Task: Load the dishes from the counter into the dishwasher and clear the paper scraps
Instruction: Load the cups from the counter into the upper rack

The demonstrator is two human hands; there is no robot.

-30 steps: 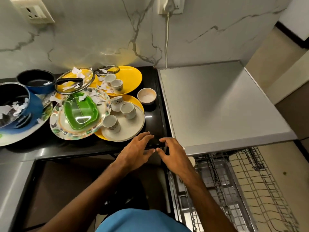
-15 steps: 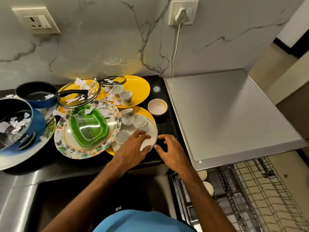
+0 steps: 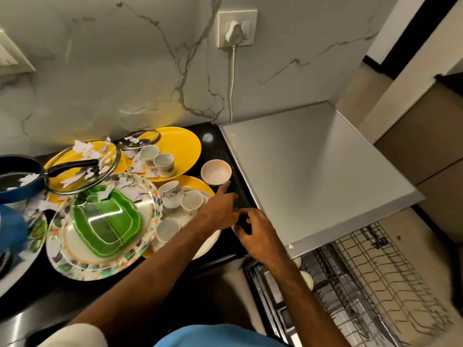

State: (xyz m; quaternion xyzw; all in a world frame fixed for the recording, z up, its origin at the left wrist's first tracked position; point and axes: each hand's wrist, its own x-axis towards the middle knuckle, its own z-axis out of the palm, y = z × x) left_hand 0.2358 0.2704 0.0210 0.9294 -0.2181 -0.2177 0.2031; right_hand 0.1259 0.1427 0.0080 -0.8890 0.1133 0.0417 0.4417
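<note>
Dirty dishes crowd the black counter (image 3: 220, 144). A small white bowl (image 3: 216, 172) stands alone near the counter's right edge. My left hand (image 3: 217, 209) reaches over a white plate (image 3: 208, 242) with small cups (image 3: 191, 202), its forefinger touching the bowl's near rim. My right hand (image 3: 255, 234) hovers just right of it above the counter edge, fingers loosely curled, holding nothing. A green dish (image 3: 106, 219) lies on a patterned plate (image 3: 82, 265). Paper scraps (image 3: 86, 149) litter a glass lid (image 3: 85, 166) and yellow plates (image 3: 184, 147). The dishwasher rack (image 3: 375, 279) is pulled out at lower right.
The dishwasher's grey top (image 3: 308, 171) adjoins the counter on the right. A blue frying pan (image 3: 17, 179) and a blue pot (image 3: 11, 226) sit at far left. A plugged cord (image 3: 231, 78) hangs down the marble wall. Two small bowls (image 3: 307, 279) rest in the rack.
Both hands moved forward from the counter's front edge; my left hand stretched over the white plate to the small bowl. The camera view shifted closer and leftward.
</note>
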